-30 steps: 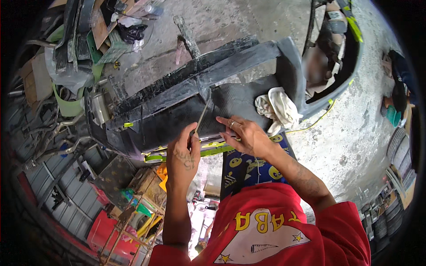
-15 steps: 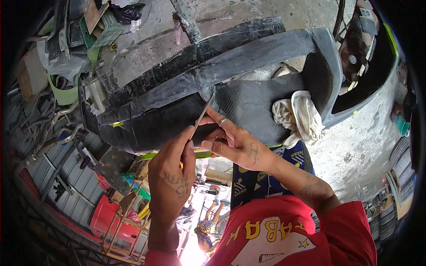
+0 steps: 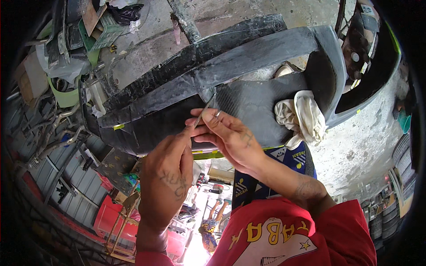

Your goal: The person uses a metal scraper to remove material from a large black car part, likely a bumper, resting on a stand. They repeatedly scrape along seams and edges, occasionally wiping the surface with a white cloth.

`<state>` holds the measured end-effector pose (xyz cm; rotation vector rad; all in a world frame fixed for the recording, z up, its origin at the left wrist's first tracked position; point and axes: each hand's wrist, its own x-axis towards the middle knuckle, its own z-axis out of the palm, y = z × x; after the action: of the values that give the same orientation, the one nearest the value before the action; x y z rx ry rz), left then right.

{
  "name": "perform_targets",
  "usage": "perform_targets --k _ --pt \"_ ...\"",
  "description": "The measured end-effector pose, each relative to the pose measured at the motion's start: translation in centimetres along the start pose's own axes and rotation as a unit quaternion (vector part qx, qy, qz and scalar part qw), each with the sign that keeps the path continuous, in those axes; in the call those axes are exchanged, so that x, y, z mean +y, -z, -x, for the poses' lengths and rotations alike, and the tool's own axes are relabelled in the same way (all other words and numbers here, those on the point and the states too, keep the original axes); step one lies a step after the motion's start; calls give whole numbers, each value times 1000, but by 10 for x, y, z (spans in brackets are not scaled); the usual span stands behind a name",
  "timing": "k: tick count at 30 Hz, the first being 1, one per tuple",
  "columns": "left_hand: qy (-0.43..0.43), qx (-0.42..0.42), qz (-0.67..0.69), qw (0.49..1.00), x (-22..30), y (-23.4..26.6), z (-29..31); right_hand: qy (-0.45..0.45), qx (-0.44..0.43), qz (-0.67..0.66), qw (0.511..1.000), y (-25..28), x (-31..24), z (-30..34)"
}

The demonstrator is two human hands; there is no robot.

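My left hand (image 3: pixel 166 173) grips the lower end of a thin, pointed metal tool (image 3: pixel 207 107) between thumb and fingers. Higher up the same tool, my right hand (image 3: pixel 237 142) pinches it with thumb and forefinger, a ring showing on one finger. The tool's tip points up at a seam in a large car bumper (image 3: pixel 248 58), grey and dusty; whether it touches cannot be told. Left of the seam lies a smooth black panel (image 3: pixel 155 128), and right of it a section with a woven carbon pattern (image 3: pixel 248 104). A crumpled whitish cloth (image 3: pixel 306 117) rests on the bumper's right side.
Scrap panels and a black plastic bag (image 3: pixel 126 14) lie at the far left, above metal exhaust pipes (image 3: pixel 57 117). Stacked tyres (image 3: pixel 401 153) stand at the right. Behind my arms are a red car body part (image 3: pixel 113 217) and another person (image 3: pixel 208 228).
My right forefinger has drawn back from the tool's tip, and the thumb has come up onto the tool. My left hand has shifted slightly left and down.
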<state>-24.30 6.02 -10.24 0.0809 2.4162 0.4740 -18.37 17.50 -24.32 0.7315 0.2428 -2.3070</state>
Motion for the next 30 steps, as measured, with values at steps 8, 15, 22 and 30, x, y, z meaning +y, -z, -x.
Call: perform_targets --k 8,15,22,30 --pt "-67 -44 -29 996 -1 22 -18 29 -63 -126 990 2 23 -18" --pt "-31 -92 -89 991 15 35 -27 24 -83 -127 988 5 17 -22" --pt "-55 -83 -69 993 6 36 -31 15 -75 -121 990 3 16 -22" --pt "-98 -88 -77 988 1 38 -37 17 -78 -120 990 2 14 -22"
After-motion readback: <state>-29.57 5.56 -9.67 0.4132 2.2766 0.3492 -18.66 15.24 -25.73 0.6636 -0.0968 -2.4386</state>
